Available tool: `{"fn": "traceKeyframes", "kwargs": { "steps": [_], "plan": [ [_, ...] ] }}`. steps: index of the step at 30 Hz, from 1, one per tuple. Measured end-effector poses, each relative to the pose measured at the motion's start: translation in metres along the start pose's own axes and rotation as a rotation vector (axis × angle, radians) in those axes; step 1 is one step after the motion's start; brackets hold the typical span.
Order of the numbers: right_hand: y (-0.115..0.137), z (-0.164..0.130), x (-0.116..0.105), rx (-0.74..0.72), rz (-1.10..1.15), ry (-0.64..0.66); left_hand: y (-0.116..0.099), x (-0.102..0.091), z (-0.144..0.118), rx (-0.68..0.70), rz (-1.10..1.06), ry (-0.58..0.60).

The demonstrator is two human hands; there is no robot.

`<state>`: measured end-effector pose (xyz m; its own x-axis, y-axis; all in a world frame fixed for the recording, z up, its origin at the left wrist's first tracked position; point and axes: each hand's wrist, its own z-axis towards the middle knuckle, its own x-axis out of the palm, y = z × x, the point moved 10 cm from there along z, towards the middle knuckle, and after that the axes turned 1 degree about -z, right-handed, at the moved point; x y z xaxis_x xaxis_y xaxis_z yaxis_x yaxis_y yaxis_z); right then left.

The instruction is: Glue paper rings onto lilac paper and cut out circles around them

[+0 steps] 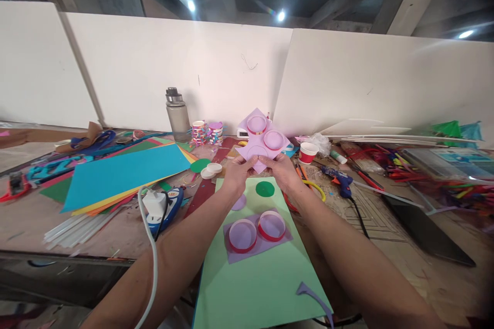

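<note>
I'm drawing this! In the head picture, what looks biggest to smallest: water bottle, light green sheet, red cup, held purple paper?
Largest to smallest:
light green sheet
held purple paper
water bottle
red cup

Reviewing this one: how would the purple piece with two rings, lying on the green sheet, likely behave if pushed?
The purple piece would probably slide rather than roll, as it lies flat on the green sheet. It looks light for its size, being thin sheet under shallow, hollow rings. Their thin walls may dent if squeezed.
</note>
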<state>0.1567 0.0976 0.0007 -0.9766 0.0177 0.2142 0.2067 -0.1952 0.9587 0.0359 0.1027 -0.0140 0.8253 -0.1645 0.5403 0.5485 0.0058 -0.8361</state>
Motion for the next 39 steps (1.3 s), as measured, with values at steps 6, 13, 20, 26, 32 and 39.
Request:
{"fn": "traceKeyframes", "kwargs": {
  "steps": [6,13,20,26,32,39],
  "plan": [
    [0.004,-0.003,0.002,0.009,0.02,0.007,-0.009,0.001,-0.002,0.042,0.003,-0.032],
    [0.002,0.0,0.0,0.001,0.044,-0.006,-0.004,0.008,-0.002,-0.013,-0.041,0.046],
    [0.005,-0.002,0.002,0.007,0.042,-0.001,0.002,0.006,0.0,-0.138,-0.179,0.003],
    [0.004,-0.002,0.002,-0.002,0.022,0.002,0.001,0.006,0.0,-0.147,-0.211,0.005],
    [0.0,-0.002,0.002,-0.012,0.003,0.002,-0.001,0.014,-0.003,-0.091,-0.17,0.08],
    [0.0,-0.005,0.011,-0.008,0.023,0.02,-0.006,0.011,-0.003,-0.047,-0.13,0.052]
  ]
}}
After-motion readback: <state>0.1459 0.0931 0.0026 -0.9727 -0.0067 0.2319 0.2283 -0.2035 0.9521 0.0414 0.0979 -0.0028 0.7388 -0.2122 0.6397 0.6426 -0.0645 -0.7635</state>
